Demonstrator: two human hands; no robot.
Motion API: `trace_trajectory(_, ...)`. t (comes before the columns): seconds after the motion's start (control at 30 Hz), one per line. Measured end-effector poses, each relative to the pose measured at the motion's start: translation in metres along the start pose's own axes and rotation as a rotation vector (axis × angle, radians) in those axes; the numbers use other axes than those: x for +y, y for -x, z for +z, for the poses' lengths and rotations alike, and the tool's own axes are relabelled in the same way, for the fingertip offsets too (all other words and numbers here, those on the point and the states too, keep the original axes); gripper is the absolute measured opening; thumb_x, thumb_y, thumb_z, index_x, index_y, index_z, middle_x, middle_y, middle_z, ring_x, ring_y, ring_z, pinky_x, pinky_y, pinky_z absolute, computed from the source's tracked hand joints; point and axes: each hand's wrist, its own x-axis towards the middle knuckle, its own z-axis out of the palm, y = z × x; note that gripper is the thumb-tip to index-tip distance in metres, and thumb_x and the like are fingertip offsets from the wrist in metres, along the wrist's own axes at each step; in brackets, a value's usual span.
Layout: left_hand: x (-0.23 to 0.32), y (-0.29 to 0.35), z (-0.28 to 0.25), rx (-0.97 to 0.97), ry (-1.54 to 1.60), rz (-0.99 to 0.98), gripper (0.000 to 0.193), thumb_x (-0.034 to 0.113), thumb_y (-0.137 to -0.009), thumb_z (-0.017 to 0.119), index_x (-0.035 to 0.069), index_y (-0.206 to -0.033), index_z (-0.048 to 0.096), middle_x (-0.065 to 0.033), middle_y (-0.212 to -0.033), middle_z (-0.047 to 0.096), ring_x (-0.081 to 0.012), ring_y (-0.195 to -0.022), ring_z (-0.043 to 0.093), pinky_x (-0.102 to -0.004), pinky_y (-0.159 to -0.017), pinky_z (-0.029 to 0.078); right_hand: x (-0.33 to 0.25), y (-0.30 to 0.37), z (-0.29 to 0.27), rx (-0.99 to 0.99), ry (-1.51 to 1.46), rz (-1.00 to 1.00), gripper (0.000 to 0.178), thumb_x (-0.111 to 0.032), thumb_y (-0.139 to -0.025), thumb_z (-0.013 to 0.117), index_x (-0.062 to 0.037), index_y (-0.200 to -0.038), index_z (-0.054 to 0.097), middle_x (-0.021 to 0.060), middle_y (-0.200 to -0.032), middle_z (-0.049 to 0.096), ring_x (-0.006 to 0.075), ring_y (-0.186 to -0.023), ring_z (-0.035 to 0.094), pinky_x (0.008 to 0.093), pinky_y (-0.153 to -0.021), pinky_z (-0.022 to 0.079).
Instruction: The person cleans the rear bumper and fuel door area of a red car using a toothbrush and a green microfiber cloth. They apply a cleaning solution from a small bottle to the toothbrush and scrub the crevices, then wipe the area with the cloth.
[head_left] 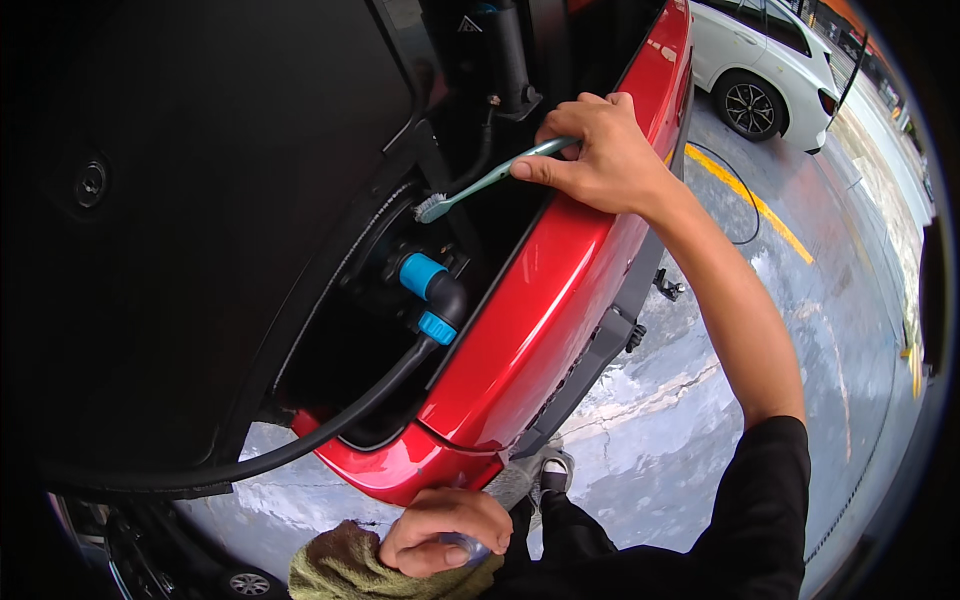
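My right hand is closed round the handle of a pale green toothbrush. Its bristled head touches or hovers by a black fitting inside the dark recess of a vehicle; I cannot tell which. Just below the bristles, blue pipe connectors and a black elbow join a black hose. Low in the view, my left hand is closed round a clear bluish object, mostly hidden by the fingers. An olive-green towel hangs beside and under that hand.
A glossy red body panel edges the recess, with a large black panel on its left. The hose curves out over the red corner. A black cylinder stands at the far end. Beyond are a white car and wet-looking grey floor.
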Motion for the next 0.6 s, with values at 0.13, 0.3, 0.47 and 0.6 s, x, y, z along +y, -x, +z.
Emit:
trace_trajectory(0.13, 0.000, 0.001, -0.001, -0.007, -0.006, -0.011, 0.030, 0.012, -0.088, 0.057, -0.008, -0.108, 0.066, -0.0220, -0.104, 0.068, -0.0351, -0.094, 0.069, -0.0431, -0.085, 0.055, 0.003, -0.010, 0.008, 0.028, 0.022, -0.041, 0.060, -0.062, -0.076, 0.080, -0.0040, -0.087, 0.077, 0.0082, -0.078, 0.068, 0.0220, -0.083, 0.057, 0.0390, -0.089, 0.035)
trace_trajectory(0.3, 0.005, -0.001, -0.002, -0.033, -0.034, -0.052, 0.030, 0.014, -0.089, 0.057, -0.008, -0.108, 0.066, -0.0216, -0.104, 0.068, -0.0356, -0.094, 0.068, -0.0435, -0.084, 0.054, 0.001, -0.008, 0.010, 0.003, 0.032, 0.007, 0.060, -0.063, -0.076, 0.080, -0.0039, -0.086, 0.076, 0.0095, -0.078, 0.067, 0.0222, -0.082, 0.057, 0.0386, -0.090, 0.035)
trace_trajectory(0.47, 0.004, 0.000, -0.001, -0.033, -0.029, -0.031, 0.030, 0.014, -0.091, 0.056, -0.008, -0.109, 0.065, -0.0218, -0.103, 0.067, -0.0349, -0.093, 0.068, -0.0433, -0.083, 0.054, -0.006, -0.008, 0.007, -0.113, 0.030, 0.117, 0.060, -0.063, -0.077, 0.079, -0.0034, -0.086, 0.077, 0.0100, -0.077, 0.066, 0.0232, -0.081, 0.056, 0.0397, -0.089, 0.036)
trace_trajectory(0.6, 0.001, 0.000, -0.001, -0.028, -0.021, -0.017, 0.029, 0.014, -0.092, 0.056, -0.008, -0.108, 0.065, -0.0218, -0.101, 0.067, -0.0342, -0.091, 0.067, -0.0433, -0.082, 0.054, -0.001, -0.009, 0.014, 0.077, 0.056, -0.029, 0.060, -0.062, -0.077, 0.079, -0.0031, -0.087, 0.077, 0.0101, -0.073, 0.065, 0.0238, -0.081, 0.058, 0.0411, -0.089, 0.036)
